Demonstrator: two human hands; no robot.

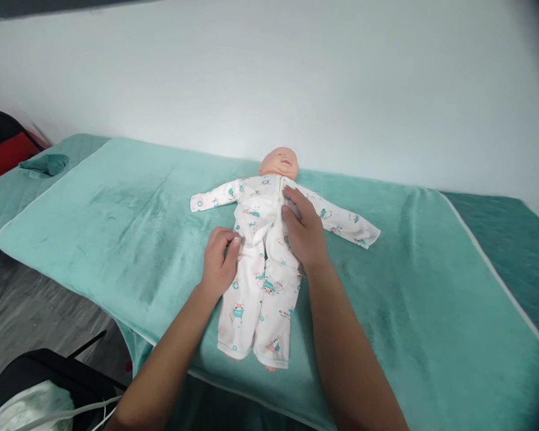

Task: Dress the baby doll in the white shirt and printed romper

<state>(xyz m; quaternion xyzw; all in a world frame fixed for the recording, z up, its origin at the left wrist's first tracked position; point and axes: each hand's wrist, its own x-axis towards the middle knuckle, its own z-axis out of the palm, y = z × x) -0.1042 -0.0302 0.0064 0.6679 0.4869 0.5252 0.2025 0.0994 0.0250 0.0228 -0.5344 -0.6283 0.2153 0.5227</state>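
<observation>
A baby doll (284,160) lies on its back, head toward the wall and arms spread out. It wears a white long-sleeved shirt (251,206) and matching trousers (240,305), both with small printed figures. Under the trouser cuffs, bits of the feet show. My left hand (220,260) is at the shirt's lower left edge by the waist, fingers curled and thumb pressed against them at the cloth. On the front of the chest rests my right hand (306,230), with thumb and fingers apart over the shirt's front edge. The shirt hem is rumpled between the hands.
A green padded bed cover (139,239) spreads beneath the doll, up against a white wall (296,72). Lower left stands a black chair (40,365) with a pale printed cloth (33,407) and white cables. Another chair with red fabric (6,157) is at far left.
</observation>
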